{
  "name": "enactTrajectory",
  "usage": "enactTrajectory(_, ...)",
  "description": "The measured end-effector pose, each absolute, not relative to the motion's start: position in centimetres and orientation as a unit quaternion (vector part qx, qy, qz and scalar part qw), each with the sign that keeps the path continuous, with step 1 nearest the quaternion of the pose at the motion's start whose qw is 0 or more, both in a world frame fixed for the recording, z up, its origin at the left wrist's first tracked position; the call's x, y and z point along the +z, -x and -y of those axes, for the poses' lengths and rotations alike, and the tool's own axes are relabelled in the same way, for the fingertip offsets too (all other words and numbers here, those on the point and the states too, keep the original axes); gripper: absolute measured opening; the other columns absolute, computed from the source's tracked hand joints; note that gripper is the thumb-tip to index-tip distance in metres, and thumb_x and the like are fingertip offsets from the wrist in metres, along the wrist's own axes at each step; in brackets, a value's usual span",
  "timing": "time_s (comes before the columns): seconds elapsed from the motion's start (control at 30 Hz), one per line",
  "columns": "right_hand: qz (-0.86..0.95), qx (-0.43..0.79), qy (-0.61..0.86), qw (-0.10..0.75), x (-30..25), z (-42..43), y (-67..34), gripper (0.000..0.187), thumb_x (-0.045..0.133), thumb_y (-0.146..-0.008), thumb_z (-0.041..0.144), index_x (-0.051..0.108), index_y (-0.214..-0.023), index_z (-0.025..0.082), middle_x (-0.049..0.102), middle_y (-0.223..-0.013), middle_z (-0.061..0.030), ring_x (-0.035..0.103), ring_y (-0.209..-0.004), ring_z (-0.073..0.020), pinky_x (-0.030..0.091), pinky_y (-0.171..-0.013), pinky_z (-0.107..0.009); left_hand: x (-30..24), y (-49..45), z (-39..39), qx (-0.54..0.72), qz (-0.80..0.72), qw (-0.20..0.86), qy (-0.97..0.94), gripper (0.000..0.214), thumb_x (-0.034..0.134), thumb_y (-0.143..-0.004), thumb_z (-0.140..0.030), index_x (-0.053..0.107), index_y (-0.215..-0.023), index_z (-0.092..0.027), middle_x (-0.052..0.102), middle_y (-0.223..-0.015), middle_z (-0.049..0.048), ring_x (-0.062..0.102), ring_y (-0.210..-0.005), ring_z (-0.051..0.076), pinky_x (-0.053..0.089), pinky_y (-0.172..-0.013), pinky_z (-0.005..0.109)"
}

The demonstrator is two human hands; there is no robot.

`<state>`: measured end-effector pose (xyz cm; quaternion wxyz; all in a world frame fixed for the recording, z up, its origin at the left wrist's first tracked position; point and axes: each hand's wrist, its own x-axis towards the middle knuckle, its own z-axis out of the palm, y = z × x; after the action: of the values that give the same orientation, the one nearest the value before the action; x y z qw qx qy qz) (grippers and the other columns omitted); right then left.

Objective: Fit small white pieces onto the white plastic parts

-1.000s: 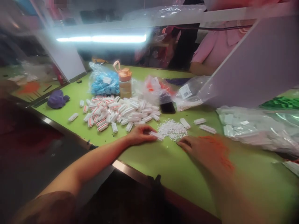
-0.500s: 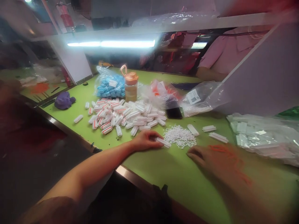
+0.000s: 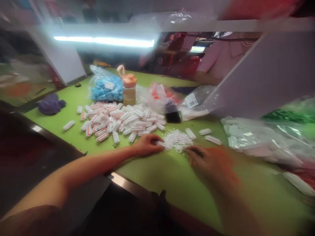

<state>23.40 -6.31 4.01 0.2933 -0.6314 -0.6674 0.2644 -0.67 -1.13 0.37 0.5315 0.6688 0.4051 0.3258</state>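
My left hand (image 3: 146, 145) rests on the green table (image 3: 172, 177), its fingers closed on a small clear plastic case (image 3: 162, 144) at the left edge of a heap of tiny white pieces (image 3: 177, 140). My right hand (image 3: 209, 162) lies just right of that heap, blurred by motion, fingers pointing toward it; whether it holds anything is unclear. A large pile of small white cases (image 3: 118, 121), some with red stripes, lies beyond my left hand. Three loose white cases (image 3: 205, 131) lie past the heap.
A bag of blue parts (image 3: 104, 87), an orange-capped bottle (image 3: 129, 87), a dark phone (image 3: 173, 116) and clear plastic bags (image 3: 258, 139) stand further back. A purple cloth (image 3: 50, 104) lies at the left. A person in pink (image 3: 221, 59) sits across the table behind a white panel (image 3: 268, 78).
My right hand has moved left, closer to the heap of tiny white pieces. My left hand keeps its hold on the clear case. The camera view has shifted slightly.
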Motion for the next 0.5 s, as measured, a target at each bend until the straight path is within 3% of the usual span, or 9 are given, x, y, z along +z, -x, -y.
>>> enactTrajectory(0.23, 0.649, 0.253, 0.567, 0.439, 2.5, 6.7, -21.3, 0.025, 0.058, -0.083, 0.045, 0.063, -0.078, 0.021, 0.065, -0.086, -0.005, 0.059, -0.079, -0.0168, 0.048, -0.071, -0.031, 0.8, -1.6, 1.0, 0.354, -0.388, 0.583, -0.62, 0.038, 0.074, -0.067, -0.034, 0.068, -0.094, -0.009, 0.062, -0.07, 0.002, 0.049, -0.059, 0.007, 0.038, -0.055, 0.02)
enactTrajectory(0.5, 0.667, 0.192, 0.565, 0.446, 1.9, 6.7, -20.8, 0.016, 0.059, -0.086, 0.037, 0.065, -0.082, 0.023, 0.061, -0.095, -0.0053, 0.058, -0.09, -0.0176, 0.049, -0.076, -0.033, 0.5, -2.1, 1.8, 0.347, -0.371, 0.627, -0.592, 0.035, 0.076, -0.064, -0.031, 0.069, -0.089, -0.008, 0.057, -0.062, -0.0007, 0.045, -0.054, 0.005, 0.035, -0.052, 0.019)
